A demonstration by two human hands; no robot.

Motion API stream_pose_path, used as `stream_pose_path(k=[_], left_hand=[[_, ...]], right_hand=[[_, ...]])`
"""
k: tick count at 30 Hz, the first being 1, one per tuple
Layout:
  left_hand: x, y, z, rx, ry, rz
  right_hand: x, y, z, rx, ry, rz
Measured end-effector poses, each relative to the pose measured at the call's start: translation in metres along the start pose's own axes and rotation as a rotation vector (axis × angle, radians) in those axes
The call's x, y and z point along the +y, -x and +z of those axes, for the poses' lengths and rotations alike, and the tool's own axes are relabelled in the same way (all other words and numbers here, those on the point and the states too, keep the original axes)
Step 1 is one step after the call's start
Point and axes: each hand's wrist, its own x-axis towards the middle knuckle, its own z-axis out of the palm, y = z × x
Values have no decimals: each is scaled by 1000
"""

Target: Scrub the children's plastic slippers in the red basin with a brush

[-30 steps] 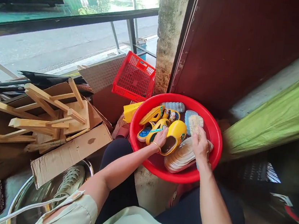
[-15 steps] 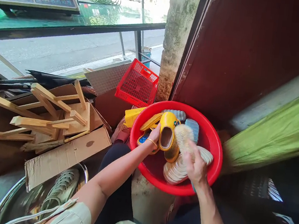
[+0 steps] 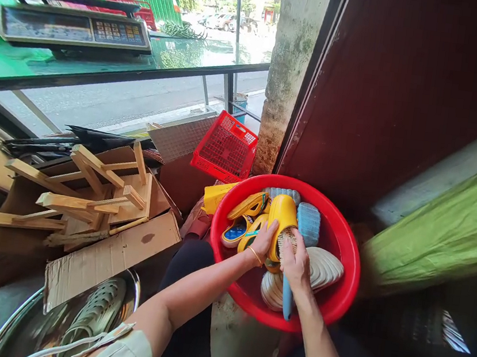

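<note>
- Only the head view to go on: the yellow clog [image 3: 283,208] is up over the tub [image 3: 351,285], toe end away from you, foot opening facing you.
- Your left hand [image 3: 262,240] has its fingers curled against the clog's left side; fingertips are partly hidden, so can't tell how tight the grip is.
- Your right hand [image 3: 296,264] is closed round the brush [image 3: 287,297] up near the head, bristles at the clog's opening, blue handle poking out below.
- Handling, my guess: light, kinda rubbery, gives a bit if squeezed, not fragile. Looks wet, so probably slippery.
- I'd hold it by the side wall next to the opening, about where your left hand is, leaving the opening free.
- Surface: red plastic tub with some liquid inside, more yellow clogs on the left, pale shoes [image 3: 325,267] on the right. Bumpy pile, curved rim, so nothing really flat to brace on.
- Room: tight corner. Maroon panel [image 3: 405,95] behind the tub, red crate [image 3: 227,148] just beyond it, upturned stool [image 3: 130,211] on cardboard to your left, green cloth [image 3: 451,216] to your right.
</note>
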Motion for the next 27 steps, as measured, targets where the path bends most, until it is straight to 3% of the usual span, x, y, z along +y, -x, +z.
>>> stream_pose_path(k=[3, 7, 13, 20, 27], left_hand=[[2, -5, -4, 72, -105, 165], [24, -9, -8, 76, -165, 303], [51, -10, -12, -13, -328, 401], [55, -5, -13, -13, -457, 333], [55, 2, -12, 50, -708, 482]], right_hand=[[-2, -2, -2, -47, -74, 8], [-7, 11, -8, -127, -86, -21], [-1, 22, -37, -255, 60, -47], [19, 16, -90, 1, 161, 8], [17, 23, -92, -19, 211, 41]])
